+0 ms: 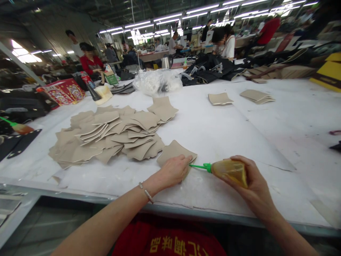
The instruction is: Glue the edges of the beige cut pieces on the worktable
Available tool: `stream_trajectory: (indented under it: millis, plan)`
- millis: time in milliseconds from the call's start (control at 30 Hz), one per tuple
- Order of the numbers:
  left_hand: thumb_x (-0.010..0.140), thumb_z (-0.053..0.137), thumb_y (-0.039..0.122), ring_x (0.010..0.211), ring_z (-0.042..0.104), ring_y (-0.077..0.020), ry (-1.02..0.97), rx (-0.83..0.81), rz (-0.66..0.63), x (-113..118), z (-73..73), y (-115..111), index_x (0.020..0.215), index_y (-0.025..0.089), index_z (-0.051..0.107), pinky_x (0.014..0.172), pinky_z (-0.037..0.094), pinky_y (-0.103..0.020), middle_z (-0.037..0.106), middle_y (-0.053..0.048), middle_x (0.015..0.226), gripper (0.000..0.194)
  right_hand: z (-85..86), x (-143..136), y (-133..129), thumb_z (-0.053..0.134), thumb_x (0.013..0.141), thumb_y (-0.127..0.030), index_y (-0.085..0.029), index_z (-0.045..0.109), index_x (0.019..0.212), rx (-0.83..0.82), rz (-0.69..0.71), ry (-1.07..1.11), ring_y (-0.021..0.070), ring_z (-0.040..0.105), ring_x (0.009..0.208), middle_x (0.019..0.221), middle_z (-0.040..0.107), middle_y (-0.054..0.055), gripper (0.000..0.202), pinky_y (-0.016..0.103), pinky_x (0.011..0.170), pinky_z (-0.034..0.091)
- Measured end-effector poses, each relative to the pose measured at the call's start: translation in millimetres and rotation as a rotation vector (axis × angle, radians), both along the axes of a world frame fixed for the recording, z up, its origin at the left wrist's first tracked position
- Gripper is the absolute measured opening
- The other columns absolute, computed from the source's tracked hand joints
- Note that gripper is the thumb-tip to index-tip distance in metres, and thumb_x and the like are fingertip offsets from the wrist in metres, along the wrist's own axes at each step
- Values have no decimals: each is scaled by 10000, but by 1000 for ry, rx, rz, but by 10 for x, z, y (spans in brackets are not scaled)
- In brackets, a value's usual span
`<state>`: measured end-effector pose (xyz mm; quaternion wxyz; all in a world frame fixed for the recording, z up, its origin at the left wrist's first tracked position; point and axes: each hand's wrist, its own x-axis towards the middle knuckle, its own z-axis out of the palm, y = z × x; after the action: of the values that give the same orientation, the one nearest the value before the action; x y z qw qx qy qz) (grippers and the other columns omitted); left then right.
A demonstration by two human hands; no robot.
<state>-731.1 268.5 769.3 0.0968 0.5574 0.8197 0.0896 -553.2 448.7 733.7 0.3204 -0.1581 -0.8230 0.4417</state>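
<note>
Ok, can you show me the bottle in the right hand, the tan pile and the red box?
Bottle (229,171), head view: middle of its amber body.
Tan pile (113,134), head view: pieces near its middle.
Red box (63,93), head view: its patterned side.

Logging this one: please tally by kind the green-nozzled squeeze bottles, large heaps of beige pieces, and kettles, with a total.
Translucent amber squeeze bottles with green nozzles: 3 (one in the right hand, a left-edge bottle, a rear bottle)
Large heap of flat beige pieces: 1 (overlap hides the piece count)
Shiny metal kettle: 1
Total: 5
</note>
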Motion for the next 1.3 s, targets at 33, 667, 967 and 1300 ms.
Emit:
stream_trajectory:
  millis: [33, 667, 967, 1300]
  plan:
    - [965, 252, 256, 901, 621, -236, -4, 3, 0, 1, -3, -1, 1401, 172, 422, 790, 490, -352, 624, -89, 1027, 476, 3, 6, -15, 727, 772, -471, -300, 511, 1193, -22, 40, -13, 214, 568, 1048, 1163, 558, 29, 503, 318, 912, 479]
    - [966, 263, 266, 924, 615, -240, -45, 32, 2, -24, -28, 13, 1391, 166, 433, 822, 491, -361, 622, -93, 1038, 468, -14, -4, 50, 736, 776, -447, -301, 500, 1193, -78, 67, -6, 211, 570, 1060, 1176, 563, 34, 501, 326, 930, 473]
    - [943, 277, 233, 975, 607, -242, -110, 44, -13, -30, -23, 42, 1441, 167, 386, 888, 484, -374, 626, -103, 1113, 514, -10, 77, -42, 728, 786, -441, -304, 471, 1215, -177, 219, -74, 202, 590, 1060, 1190, 573, 32, 518, 302, 906, 508]
    - [928, 276, 224, 922, 610, -232, -143, 53, -35, -90, -23, 63, 1410, 197, 439, 850, 488, -369, 634, -81, 1022, 510, 26, -53, 227, 732, 779, -446, -298, 501, 1199, 47, -32, 58, 239, 558, 1087, 1192, 560, 44, 502, 379, 930, 486]
